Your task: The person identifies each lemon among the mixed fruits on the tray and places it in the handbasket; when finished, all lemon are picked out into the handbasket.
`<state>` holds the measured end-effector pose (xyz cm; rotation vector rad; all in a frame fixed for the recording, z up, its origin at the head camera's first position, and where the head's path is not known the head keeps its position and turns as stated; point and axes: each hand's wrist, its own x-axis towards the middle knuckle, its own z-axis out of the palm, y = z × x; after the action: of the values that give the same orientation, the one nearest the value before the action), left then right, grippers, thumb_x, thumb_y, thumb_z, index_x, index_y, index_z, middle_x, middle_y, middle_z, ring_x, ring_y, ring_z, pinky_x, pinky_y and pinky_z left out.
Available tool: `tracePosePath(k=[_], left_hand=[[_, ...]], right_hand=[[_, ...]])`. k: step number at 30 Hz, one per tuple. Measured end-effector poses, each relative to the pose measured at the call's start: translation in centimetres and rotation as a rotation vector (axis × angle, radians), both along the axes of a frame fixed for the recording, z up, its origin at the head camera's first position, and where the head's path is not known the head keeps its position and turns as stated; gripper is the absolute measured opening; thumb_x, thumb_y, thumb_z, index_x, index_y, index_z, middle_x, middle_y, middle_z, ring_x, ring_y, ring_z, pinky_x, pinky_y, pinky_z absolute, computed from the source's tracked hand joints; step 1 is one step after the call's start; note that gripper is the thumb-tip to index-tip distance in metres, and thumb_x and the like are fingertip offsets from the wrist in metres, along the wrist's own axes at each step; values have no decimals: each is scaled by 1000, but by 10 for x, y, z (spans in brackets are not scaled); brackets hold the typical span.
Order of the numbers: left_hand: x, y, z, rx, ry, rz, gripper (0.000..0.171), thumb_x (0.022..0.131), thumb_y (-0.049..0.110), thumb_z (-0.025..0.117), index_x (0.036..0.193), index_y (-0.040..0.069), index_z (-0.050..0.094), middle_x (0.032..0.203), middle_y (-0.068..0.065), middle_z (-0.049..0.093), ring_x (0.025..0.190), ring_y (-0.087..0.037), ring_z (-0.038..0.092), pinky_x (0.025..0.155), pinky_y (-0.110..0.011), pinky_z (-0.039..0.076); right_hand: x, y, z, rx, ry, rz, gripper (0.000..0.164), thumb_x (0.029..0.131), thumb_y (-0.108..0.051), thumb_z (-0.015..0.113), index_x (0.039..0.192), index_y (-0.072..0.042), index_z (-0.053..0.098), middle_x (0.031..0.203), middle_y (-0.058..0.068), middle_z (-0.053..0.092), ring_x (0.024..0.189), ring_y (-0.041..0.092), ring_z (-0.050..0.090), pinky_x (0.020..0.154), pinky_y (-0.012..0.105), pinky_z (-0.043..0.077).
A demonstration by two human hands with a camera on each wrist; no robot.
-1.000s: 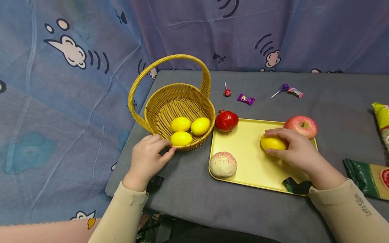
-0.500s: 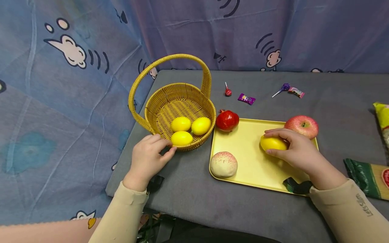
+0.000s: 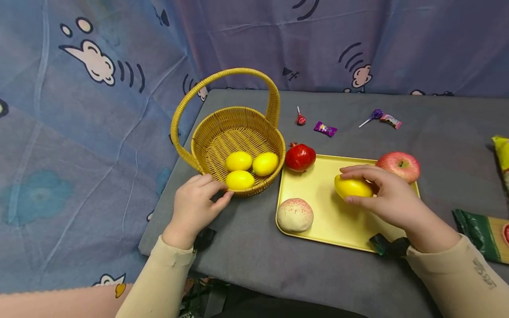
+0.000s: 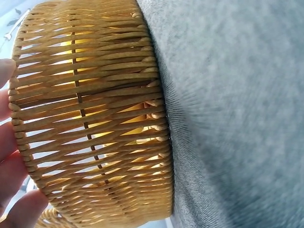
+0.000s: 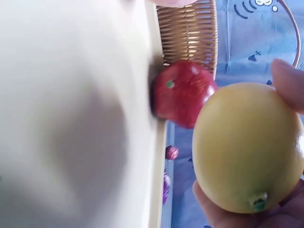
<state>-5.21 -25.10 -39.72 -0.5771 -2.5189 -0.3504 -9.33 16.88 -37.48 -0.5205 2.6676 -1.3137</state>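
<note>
My left hand (image 3: 200, 207) pinches the near rim of a yellow wicker basket (image 3: 232, 115) with a tall hooped handle. Three lemons (image 3: 240, 161) lie inside it. In the left wrist view, fingertips (image 4: 12, 142) line the basket's rim. My right hand (image 3: 391, 198) grips another lemon (image 3: 351, 187) between thumb and fingers, over the yellow tray (image 3: 326, 225). The right wrist view shows that lemon (image 5: 249, 147) raised off the tray, with a shadow beneath. A red pomegranate (image 3: 300, 157), a pale peach (image 3: 295, 215) and an apple (image 3: 399, 166) sit around the tray's corners.
Behind the tray lie a red lollipop (image 3: 301, 119), a purple wrapped candy (image 3: 325, 129), a purple lollipop (image 3: 375, 115) and a pink candy (image 3: 391, 120). A green-and-tan packet (image 3: 483, 234) and a yellow bag (image 3: 503, 154) are at the right. Patterned cloth hangs behind the grey table (image 3: 254, 256).
My right hand has lifted the lemon slightly off the tray and shifted it a little left. The left hand keeps its hold on the basket; the head view has tilted slightly.
</note>
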Motion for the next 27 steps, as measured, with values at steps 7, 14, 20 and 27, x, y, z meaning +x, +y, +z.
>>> tracePosePath(k=[7,14,20,27], left_hand=[[0,-3,2,-4,6,1,17,87,34,80,84,17,78,74,2,60,64,-17,52,57,-31,46],[0,-2,2,2,-7,5,17,87,33,80,85,17,77,75,3,60,66,-17,53,59,-31,47],[-1,1,-1,0,-25,2,16,88,34,78,85,18,77,76,4,60,68,-17,55,60,-31,48],[0,0,0,-3,-31,8,16,89,35,77,86,19,76,78,4,61,69,-17,55,61,-31,48]], right_hand=[[-13,-16,17,-25,74,92,45,80,-12,87,122,-14,71,134,8,63,116,-7,51,89,2,41],[-23,-34,32,-11,71,107,42,80,-13,87,119,-21,72,134,-5,63,117,0,54,89,4,43],[-28,-46,40,-13,84,148,44,79,-12,89,118,-21,73,133,-2,64,121,7,55,89,5,43],[-44,-68,54,-11,167,240,44,78,-12,89,117,-23,74,132,-5,65,125,9,54,92,7,43]])
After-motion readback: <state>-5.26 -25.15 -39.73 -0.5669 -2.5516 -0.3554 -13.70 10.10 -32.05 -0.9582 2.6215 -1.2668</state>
